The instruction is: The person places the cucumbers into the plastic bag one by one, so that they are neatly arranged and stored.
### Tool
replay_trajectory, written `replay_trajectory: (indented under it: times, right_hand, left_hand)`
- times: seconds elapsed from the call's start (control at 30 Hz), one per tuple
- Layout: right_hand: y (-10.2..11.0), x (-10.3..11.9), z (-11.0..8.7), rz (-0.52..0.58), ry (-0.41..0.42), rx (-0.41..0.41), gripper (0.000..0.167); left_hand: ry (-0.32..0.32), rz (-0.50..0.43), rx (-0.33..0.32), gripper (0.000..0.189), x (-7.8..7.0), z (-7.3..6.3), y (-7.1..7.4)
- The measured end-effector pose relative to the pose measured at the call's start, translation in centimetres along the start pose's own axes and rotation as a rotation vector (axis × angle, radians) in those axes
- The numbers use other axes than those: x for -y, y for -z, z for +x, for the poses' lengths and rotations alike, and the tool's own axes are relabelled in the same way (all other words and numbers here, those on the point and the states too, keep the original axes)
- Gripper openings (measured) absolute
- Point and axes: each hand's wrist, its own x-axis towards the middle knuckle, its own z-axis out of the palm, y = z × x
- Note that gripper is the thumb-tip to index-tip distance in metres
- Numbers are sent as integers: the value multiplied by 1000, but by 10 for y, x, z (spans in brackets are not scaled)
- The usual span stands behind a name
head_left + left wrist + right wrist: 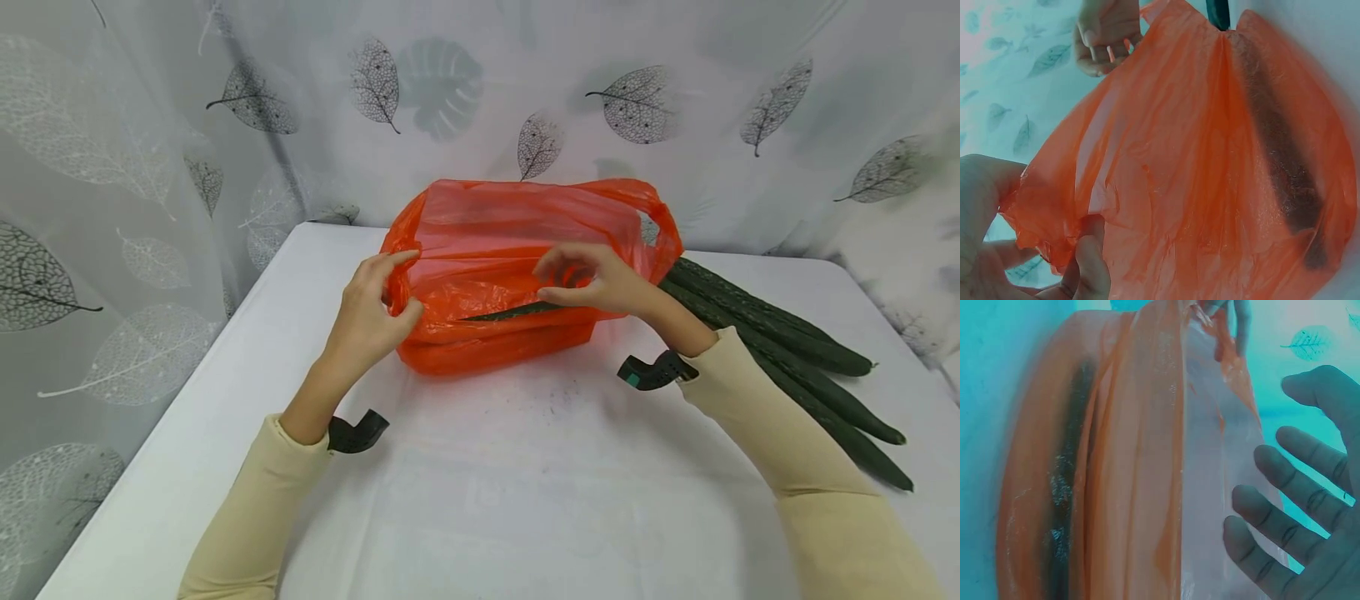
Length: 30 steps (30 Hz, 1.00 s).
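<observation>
In my head view, the orange bag (487, 258) lies on the tabletop (525, 500) between both hands, one cucumber (517, 312) showing lengthwise at its mouth; the loose cucumbers (795, 333) slant toward the near right, closer to the right hand (588, 279). From the left wrist I see the left hand (371, 308) with its fingers (1091, 265) clamped on the bag's gathered edge. From the right wrist I see fingers (1300, 487) spread apart, holding nothing.
</observation>
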Motion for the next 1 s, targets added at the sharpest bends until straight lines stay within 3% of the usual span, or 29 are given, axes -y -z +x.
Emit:
replay_trajectory:
  times: [0.1,0.3,0.67,1.0]
  right_hand:
    - [0,-1,-6,18,18,-27,20]
    - [3,-3,-19,22,2,-71,21]
    - [10,-4,-32,54,-51,-138,21]
    - [19,-12,-55,185,-52,-314,14]
  left_hand:
    - [-22,10,5,52,0,0,0]
    - [27,49,50,43,1,1,1]
    - [50,102,45,56,3,3,0]
    - [63,115,47,60,0,4,-1]
